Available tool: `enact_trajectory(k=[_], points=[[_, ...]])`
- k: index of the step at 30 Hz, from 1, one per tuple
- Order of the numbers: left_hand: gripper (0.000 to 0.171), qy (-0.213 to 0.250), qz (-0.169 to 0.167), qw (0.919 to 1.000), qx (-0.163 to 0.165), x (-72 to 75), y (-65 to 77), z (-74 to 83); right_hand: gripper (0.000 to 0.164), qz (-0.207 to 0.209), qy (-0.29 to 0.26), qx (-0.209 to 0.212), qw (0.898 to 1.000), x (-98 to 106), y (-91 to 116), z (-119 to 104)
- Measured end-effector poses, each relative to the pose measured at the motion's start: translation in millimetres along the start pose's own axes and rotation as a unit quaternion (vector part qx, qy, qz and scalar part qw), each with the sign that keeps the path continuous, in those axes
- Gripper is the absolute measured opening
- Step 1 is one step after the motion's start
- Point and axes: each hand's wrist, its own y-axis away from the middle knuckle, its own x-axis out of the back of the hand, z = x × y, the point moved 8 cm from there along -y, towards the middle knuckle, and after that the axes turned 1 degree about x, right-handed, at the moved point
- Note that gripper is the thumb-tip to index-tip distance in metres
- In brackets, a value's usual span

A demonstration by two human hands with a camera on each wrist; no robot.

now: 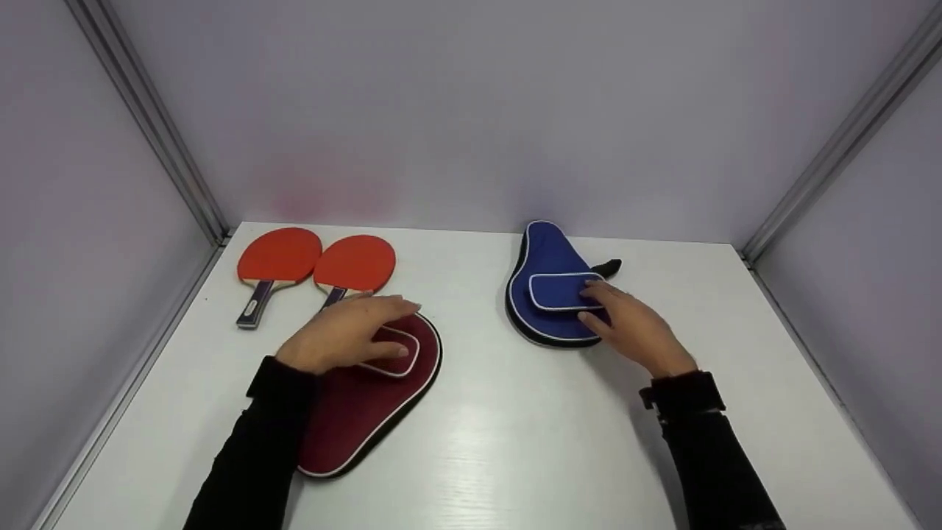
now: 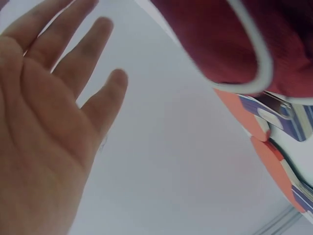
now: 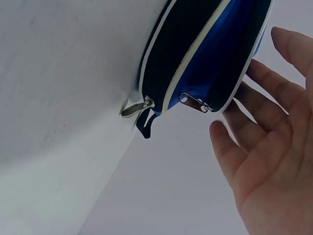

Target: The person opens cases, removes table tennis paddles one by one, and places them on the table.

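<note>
A dark red table tennis paddle case (image 1: 368, 419) with white piping lies at the left front, its wide end toward the back. My left hand (image 1: 346, 335) hovers over its small pocket (image 1: 401, 361), fingers extended; the left wrist view shows a bare palm. Farther right lies a blue paddle case (image 1: 548, 250), narrow end toward the back wall. My right hand (image 1: 633, 324) is at the right end of its raised zipped pocket (image 1: 563, 291), fingertips right at the pocket's edge. In the right wrist view, metal zipper pulls (image 3: 193, 102) hang beside my loosely spread fingers.
Two red table tennis paddles (image 1: 280, 254) (image 1: 357, 261) lie side by side at the back left, handles toward me. The left hand partly hides the nearer handle. A black strap (image 1: 607, 269) sticks out from the blue case. Pale walls enclose the white table (image 1: 471, 442).
</note>
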Motion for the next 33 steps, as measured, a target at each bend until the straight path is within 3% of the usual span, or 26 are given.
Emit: enact_trajectory(k=[8, 15, 28, 33], points=[[0.073, -0.058, 0.053, 0.9966, -0.025, 8.5, -6.6, 29.9, 0.059, 0.000, 0.008, 0.019, 1.000, -9.2, -0.2, -24.5], [0.076, -0.084, 0.096, 0.9915, -0.027, 11.9, -25.7, 61.5, 0.061, -0.006, 0.014, 0.036, 0.999, -16.0, 1.1, -39.6], [0.079, -0.120, 0.089, 0.9888, 0.007, -6.2, -63.1, 119.9, 0.061, -0.017, 0.014, 0.056, 0.998, -23.3, 3.0, -53.2], [0.080, -0.125, 0.070, 0.9896, 0.018, -18.1, -82.8, 129.5, 0.062, -0.022, 0.019, 0.064, 0.997, -25.4, 3.2, -57.7]])
